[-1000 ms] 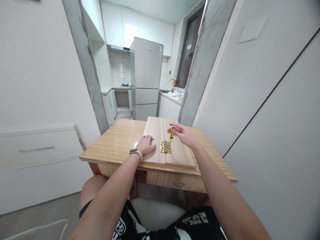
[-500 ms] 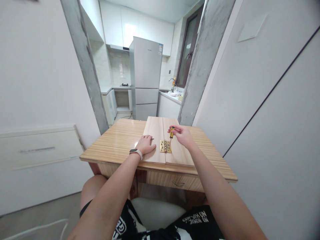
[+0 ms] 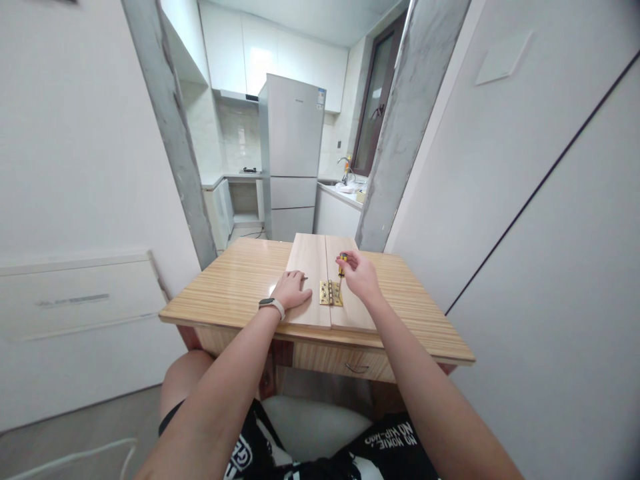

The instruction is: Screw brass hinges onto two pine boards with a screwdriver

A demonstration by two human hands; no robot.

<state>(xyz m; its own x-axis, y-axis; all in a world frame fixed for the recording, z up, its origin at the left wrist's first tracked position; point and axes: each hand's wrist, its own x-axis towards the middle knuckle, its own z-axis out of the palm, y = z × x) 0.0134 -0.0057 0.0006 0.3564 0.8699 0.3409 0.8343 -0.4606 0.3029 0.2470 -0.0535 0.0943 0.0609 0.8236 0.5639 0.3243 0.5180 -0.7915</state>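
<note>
Two pale wooden boards lie side by side, the left board (image 3: 307, 257) and the right board (image 3: 357, 310). A brass hinge (image 3: 331, 293) straddles the seam between them near the front. My right hand (image 3: 361, 273) is closed around the yellow and black handle of a screwdriver (image 3: 342, 265), held nearly upright with its tip down at the hinge's right leaf. Whether the tip sits in a screw is too small to tell. My left hand (image 3: 291, 289) rests on the left board with fingers stretched out, left of the hinge. A small dark object (image 3: 305, 278) shows by its fingertips.
The boards lie on a wood-grain table (image 3: 235, 280) with a drawer handle (image 3: 357, 368) at its front. Beyond stands a grey fridge (image 3: 295, 133). A white panel wall (image 3: 540, 233) rises close on the right, another wall (image 3: 85, 167) on the left.
My right hand has shifted slightly left and turned, and the screwdriver stands more upright over the hinge's right leaf. My left hand has stayed in place.
</note>
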